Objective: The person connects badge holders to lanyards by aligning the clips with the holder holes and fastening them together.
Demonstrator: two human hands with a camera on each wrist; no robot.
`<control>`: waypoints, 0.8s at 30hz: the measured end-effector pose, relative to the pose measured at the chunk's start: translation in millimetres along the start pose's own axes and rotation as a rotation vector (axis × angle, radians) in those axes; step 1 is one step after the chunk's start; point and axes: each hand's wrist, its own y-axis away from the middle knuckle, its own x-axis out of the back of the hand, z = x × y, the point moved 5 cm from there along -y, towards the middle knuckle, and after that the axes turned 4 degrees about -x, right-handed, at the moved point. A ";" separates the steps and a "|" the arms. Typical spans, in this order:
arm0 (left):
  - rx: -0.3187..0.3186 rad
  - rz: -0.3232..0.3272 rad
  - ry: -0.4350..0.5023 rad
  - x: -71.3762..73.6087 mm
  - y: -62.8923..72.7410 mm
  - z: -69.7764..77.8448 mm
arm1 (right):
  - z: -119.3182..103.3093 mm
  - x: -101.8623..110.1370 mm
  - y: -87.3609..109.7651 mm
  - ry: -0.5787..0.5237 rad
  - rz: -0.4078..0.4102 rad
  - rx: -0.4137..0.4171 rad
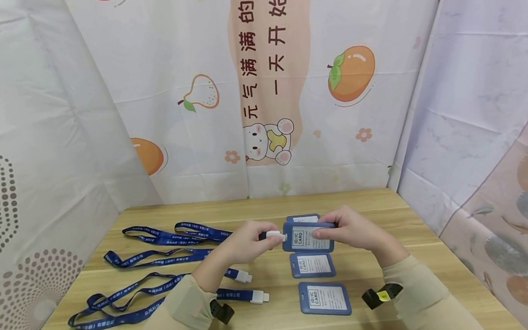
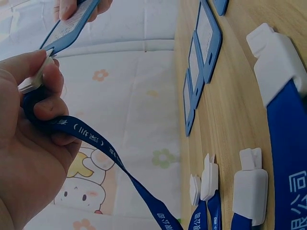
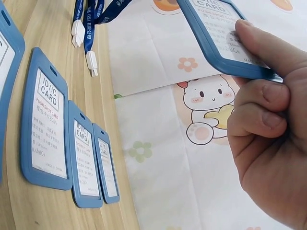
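Observation:
My left hand (image 1: 244, 244) pinches the white plastic clip (image 1: 274, 235) of a blue lanyard (image 2: 108, 146) between thumb and fingers. The lanyard's strap passes over the curled fingers and hangs down below the hand. In my right hand (image 1: 358, 230) is a blue ID card holder (image 1: 300, 239), gripped at its far end with the thumb flat on its printed face. The holder is raised above the table, its slotted end toward the left hand. At that slot the clip's tip meets the holder; the fingers partly cover this spot in the left wrist view.
More blue card holders (image 1: 324, 299) lie in a column on the wooden table (image 1: 275, 325), under and in front of the hands. Several blue lanyards (image 1: 160, 256) spread across the left side, their white clips (image 1: 257, 297) pointing right. A printed curtain (image 1: 173, 115) stands behind the table.

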 end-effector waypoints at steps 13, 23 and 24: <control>-0.024 0.012 0.042 0.7 -1.1 -2.5 | -1.3 -2.0 -2.5 -0.011 -0.016 -0.037; -0.049 0.011 0.060 -0.6 -2.9 -1.5 | -3.6 -3.5 -2.8 -0.039 -0.016 0.002; -0.046 0.011 0.061 -0.7 -3.0 -1.6 | -3.2 -3.6 -3.0 -0.037 -0.016 0.008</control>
